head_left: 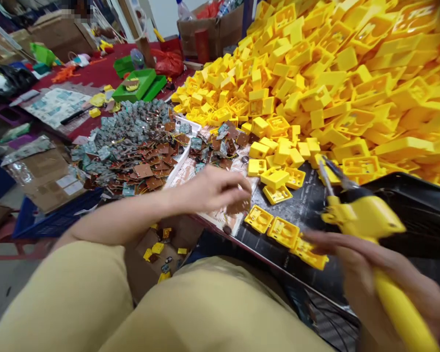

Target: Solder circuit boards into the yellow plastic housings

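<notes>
My right hand [374, 269] is wrapped round the handle of a yellow soldering gun [366, 215]. Its black nose and thin metal tip point up and away, over the black mat. My left hand [222, 188] is closed, with a brown circuit board [239, 204] under its slightly blurred fingertips. Between the hands, open yellow casings lie in a row along the table's near edge: one casing [258, 218] nearest my left hand, another casing [283, 232] in the middle, and a third casing [310, 252] partly behind my right fingers.
A high heap of yellow casings [315, 83] fills the back right. Wired circuit boards [132, 146] are piled at the left, beside a white tray edge [179, 164]. Green trays [139, 83] stand farther back. A black bin [407, 205] sits at the right, a cardboard box [44, 176] at the left.
</notes>
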Available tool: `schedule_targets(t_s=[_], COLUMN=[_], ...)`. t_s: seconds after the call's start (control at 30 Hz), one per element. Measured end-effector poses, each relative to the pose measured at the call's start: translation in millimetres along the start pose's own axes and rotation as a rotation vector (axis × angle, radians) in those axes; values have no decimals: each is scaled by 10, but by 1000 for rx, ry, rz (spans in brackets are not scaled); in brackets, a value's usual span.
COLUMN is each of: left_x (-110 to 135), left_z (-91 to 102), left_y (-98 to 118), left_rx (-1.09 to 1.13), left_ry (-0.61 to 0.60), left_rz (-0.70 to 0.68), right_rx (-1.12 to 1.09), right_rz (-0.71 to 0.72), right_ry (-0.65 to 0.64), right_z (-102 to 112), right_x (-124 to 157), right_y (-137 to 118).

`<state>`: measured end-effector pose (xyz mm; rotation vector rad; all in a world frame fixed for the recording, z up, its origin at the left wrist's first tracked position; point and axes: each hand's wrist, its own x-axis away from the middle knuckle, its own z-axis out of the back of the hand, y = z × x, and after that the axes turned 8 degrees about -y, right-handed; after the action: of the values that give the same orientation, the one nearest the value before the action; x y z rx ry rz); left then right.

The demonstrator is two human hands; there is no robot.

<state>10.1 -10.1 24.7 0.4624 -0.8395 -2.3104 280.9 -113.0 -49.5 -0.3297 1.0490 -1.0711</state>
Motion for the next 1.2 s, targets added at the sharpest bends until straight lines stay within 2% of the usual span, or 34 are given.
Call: schedule_targets(t_s=[0.07, 0.1, 0.2, 0.33, 0.4, 0.5, 0.63, 0.73, 0.87, 0.93, 1.03, 1.13, 1.2], left_x=[-14, -31, -75, -22, 38, 94, 40, -5, 63, 136, 241, 311, 346], left_z=[-398, -546, -800, -872, -881, -903, -959, -1031, -1029, -913, -653, -496, -487], left_y=[93, 114, 105, 2, -25, 19, 141, 209, 272, 248, 66, -239, -427], left_rx=[77, 123, 374, 991, 1163, 1114, 1070, 1238, 1528, 1491, 1046, 566, 474], left_ry=[-8, 10, 90, 174, 186, 170, 163, 245, 231, 268, 346, 249, 182], left_rz=[-72, -85, -20, 186, 231, 192, 121, 126, 222, 246, 238, 273, 292], right_rx=[-116, -201, -248, -271, -295, -323, -294, -209, -103, -85, -17, 232, 391], right_rz=[97, 94, 39, -84, -115, -109, -14, 101, 261, 304, 232, 220, 276], right_ry=[-84, -126, -94, 66, 154, 188, 100, 67, 40, -29, -111, -151, -233], right_z=[-117, -173, -293, -321, -306, -294, -332, -380, -388, -354, -300, -323, -392], right_x=[-93, -126, -146, -80, -53, -16, 44, 82, 115, 111, 51, -56, -118], right_y=[-85, -117, -165, -189, -219, -264, -267, -252, -258, -238, -128, 48, 151])
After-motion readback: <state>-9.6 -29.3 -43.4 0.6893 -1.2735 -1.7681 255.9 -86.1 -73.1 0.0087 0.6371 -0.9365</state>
